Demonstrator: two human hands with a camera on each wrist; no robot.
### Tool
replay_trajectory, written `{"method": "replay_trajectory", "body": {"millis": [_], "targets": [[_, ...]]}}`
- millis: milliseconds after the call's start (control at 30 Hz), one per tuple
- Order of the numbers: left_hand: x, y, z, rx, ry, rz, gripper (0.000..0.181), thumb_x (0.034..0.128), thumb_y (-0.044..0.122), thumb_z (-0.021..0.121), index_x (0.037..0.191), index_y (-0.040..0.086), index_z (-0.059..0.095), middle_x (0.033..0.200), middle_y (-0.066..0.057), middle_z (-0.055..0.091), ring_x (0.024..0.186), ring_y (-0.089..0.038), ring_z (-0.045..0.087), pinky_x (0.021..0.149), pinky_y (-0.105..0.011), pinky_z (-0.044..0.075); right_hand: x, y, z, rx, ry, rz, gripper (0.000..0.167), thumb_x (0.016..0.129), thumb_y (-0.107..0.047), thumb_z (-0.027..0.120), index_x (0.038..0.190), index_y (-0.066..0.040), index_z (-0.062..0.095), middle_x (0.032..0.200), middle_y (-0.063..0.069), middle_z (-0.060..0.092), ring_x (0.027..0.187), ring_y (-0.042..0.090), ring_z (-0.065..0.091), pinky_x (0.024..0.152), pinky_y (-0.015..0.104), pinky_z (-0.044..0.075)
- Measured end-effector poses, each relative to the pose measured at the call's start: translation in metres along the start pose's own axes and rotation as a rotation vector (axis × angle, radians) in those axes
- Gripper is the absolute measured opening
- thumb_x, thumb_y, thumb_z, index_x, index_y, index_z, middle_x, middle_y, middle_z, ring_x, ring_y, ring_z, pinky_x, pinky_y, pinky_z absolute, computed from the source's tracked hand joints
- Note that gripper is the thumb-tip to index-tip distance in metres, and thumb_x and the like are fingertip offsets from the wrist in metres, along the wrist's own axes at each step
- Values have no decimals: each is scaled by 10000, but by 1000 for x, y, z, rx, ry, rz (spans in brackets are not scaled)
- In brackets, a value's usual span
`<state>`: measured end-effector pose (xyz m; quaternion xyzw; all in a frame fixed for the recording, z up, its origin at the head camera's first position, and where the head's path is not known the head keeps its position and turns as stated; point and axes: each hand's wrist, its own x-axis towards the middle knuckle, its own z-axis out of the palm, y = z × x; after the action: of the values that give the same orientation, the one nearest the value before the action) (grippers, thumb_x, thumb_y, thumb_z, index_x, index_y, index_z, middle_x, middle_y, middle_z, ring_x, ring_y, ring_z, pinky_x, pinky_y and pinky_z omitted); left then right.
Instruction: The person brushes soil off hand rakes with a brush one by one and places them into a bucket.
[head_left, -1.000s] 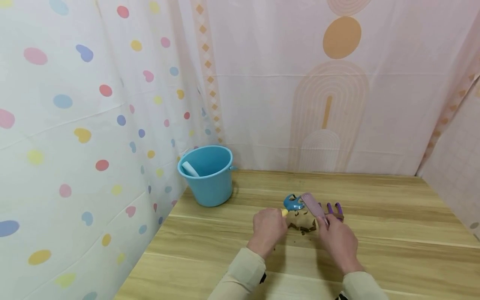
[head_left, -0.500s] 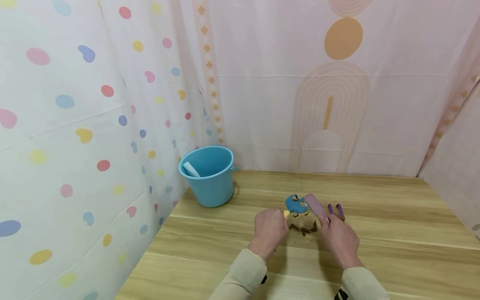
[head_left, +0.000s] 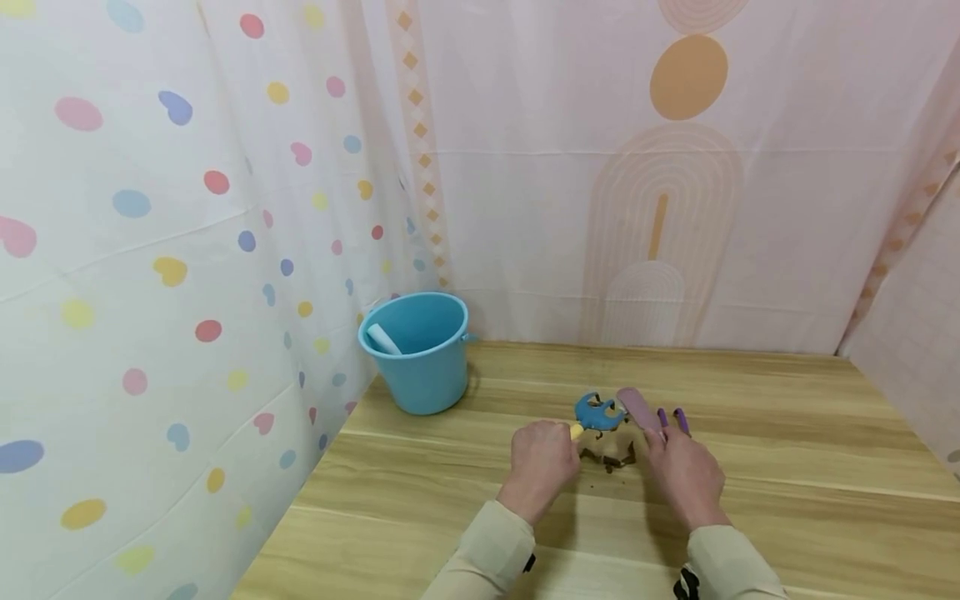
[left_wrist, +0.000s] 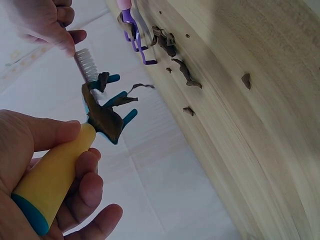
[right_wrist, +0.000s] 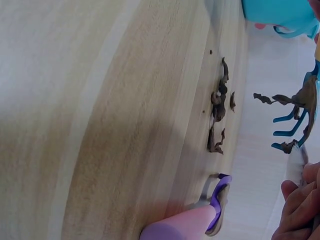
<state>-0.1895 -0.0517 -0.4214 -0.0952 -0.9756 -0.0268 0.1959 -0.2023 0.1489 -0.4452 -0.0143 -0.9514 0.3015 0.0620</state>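
My left hand (head_left: 542, 467) grips the yellow handle (left_wrist: 55, 175) of a small blue rake (head_left: 597, 412), with brown dried leaf pieces (left_wrist: 106, 117) caught on its tines. In my right hand (head_left: 686, 479) is a pink comb (head_left: 639, 410), whose white teeth (left_wrist: 88, 65) touch or nearly touch the tines in the left wrist view. Both tools are held above the table. Below them, brown leaf scraps (head_left: 611, 460) lie scattered on the wood. A purple rake with a pink handle (right_wrist: 180, 225) rests on the table, partly hidden behind my right hand in the head view.
A light blue bucket (head_left: 425, 379) stands at the table's back left, with a pale blue stick-like piece (head_left: 384, 339) inside it. Patterned curtains (head_left: 525, 225) hang behind and to the left of the wooden table (head_left: 390, 517).
Both hands and their tools have shifted slightly to the right. The comb has moved with the blue rake, and my right hand now covers more of the purple rake.
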Motion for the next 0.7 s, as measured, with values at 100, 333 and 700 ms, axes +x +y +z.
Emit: {"method": "replay_trajectory", "body": {"millis": [100, 333, 700], "targets": [[-1, 0, -1, 1, -22, 2, 393, 895, 310, 694, 583, 157, 510, 516, 41, 417, 438, -105, 397, 387, -260, 314, 2, 2, -2, 2, 5, 19, 429, 1047, -352, 447, 1122, 29, 627, 823, 236, 639, 669, 330, 594, 500, 423, 421], [-2, -1, -1, -36, -95, -38, 403, 915, 303, 669, 584, 163, 485, 510, 35, 396, 433, -102, 360, 386, -248, 302, 2, 6, -5, 11, 54, 50, 505, 1047, -371, 413, 1264, 55, 575, 1154, 368, 600, 874, 468, 637, 592, 509, 461], [0, -3, 1, -32, -69, -72, 406, 886, 267, 673, 550, 159, 473, 514, 26, 416, 442, -120, 397, 392, -284, 330, -10, 3, 1, 21, 53, -143, 369, 1023, -351, 513, 1019, -7, 644, 621, 63, 547, 542, 231, 525, 466, 369, 376]]}}
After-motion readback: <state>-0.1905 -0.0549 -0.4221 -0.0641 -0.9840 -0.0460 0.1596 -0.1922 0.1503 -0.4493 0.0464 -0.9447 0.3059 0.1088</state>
